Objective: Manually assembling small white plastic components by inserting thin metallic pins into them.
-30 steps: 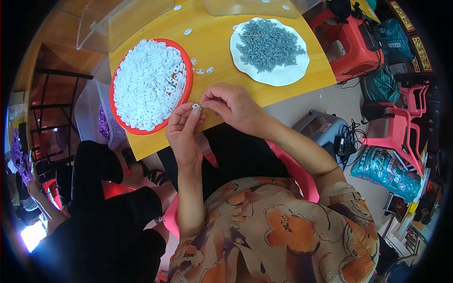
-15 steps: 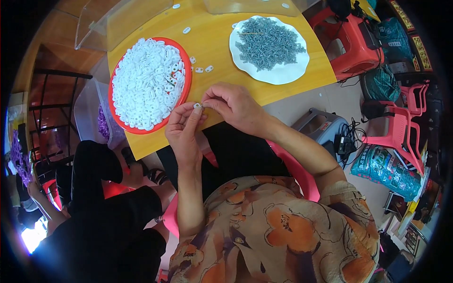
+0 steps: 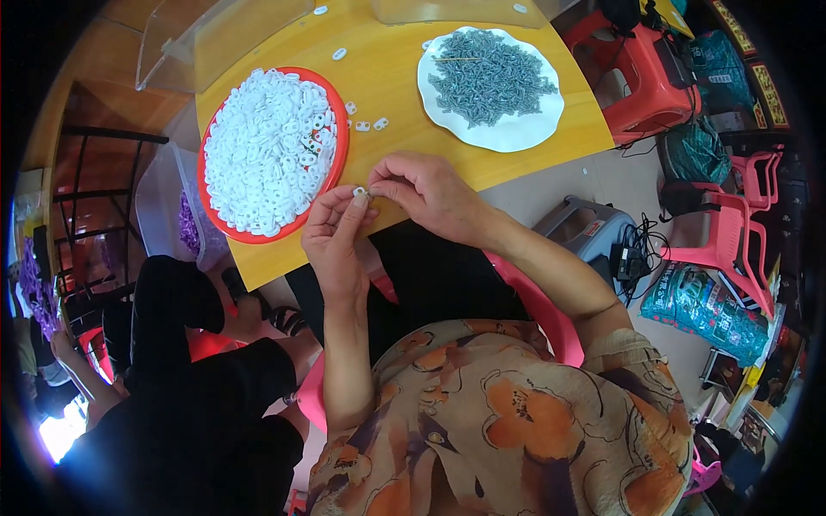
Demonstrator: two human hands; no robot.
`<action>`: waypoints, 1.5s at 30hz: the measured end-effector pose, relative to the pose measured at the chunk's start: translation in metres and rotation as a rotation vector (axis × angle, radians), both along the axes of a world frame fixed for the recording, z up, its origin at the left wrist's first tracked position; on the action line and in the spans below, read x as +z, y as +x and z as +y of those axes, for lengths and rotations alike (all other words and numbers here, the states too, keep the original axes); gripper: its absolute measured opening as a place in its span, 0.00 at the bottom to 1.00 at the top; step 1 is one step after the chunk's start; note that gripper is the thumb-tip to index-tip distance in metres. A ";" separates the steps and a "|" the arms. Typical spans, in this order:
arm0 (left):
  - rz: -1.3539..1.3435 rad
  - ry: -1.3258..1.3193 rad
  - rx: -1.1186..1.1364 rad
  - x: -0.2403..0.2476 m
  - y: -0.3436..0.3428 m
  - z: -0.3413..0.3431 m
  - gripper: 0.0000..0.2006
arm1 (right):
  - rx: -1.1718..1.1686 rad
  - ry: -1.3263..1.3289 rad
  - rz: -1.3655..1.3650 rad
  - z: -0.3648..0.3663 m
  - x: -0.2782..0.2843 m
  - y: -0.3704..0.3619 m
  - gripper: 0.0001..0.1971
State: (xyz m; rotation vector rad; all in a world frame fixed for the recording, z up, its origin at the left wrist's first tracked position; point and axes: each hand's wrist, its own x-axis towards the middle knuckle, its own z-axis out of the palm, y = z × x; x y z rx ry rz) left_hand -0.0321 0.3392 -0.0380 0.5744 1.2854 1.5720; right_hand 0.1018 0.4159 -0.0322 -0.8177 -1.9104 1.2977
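My left hand (image 3: 335,236) pinches a small white oval piece (image 3: 360,192) with holes between thumb and fingertips, just beyond the table's near edge. Right against it, the fingertips of my right hand (image 3: 434,196) are pressed together. Whatever they grip is too small to make out. Close by on the left, a red round tray (image 3: 342,142) carries a heap of matching white two-holed pieces (image 3: 271,159). A white wavy-rimmed plate (image 3: 525,136) at the far right holds a pile of tiny grey-blue rod-like pieces (image 3: 488,77).
Several loose white pieces (image 3: 362,125) lie on the yellow table (image 3: 387,64) between tray and plate. Clear plastic bins (image 3: 206,39) stand at its far side. On the left sits another person in black (image 3: 198,387). A grey stool (image 3: 581,228) and red stools (image 3: 645,82) are at right.
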 end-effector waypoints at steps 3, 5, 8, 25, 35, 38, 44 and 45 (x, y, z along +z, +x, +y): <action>0.007 0.001 -0.001 0.002 0.001 0.000 0.08 | -0.006 -0.030 0.013 -0.001 -0.001 0.000 0.06; 0.015 0.007 0.001 0.002 0.002 0.001 0.08 | -0.007 -0.044 0.010 -0.001 -0.001 0.000 0.06; 0.036 -0.005 0.007 0.001 0.003 0.002 0.08 | -0.017 -0.061 0.005 -0.001 -0.003 0.000 0.06; 0.010 0.046 0.049 -0.004 0.010 0.003 0.06 | -0.068 -0.513 0.149 0.007 -0.003 0.011 0.06; -0.041 0.002 0.034 -0.002 0.004 0.002 0.06 | -0.047 -0.713 0.342 0.000 -0.005 0.003 0.07; -0.008 0.021 0.010 -0.006 0.002 0.001 0.07 | -0.074 -0.649 0.385 0.000 -0.008 0.001 0.08; -0.005 0.008 -0.014 -0.005 0.002 0.002 0.07 | -0.116 -0.584 0.383 -0.002 -0.009 -0.001 0.08; -0.004 0.007 -0.019 -0.004 0.003 0.002 0.07 | -0.114 -0.593 0.387 -0.002 -0.010 -0.001 0.08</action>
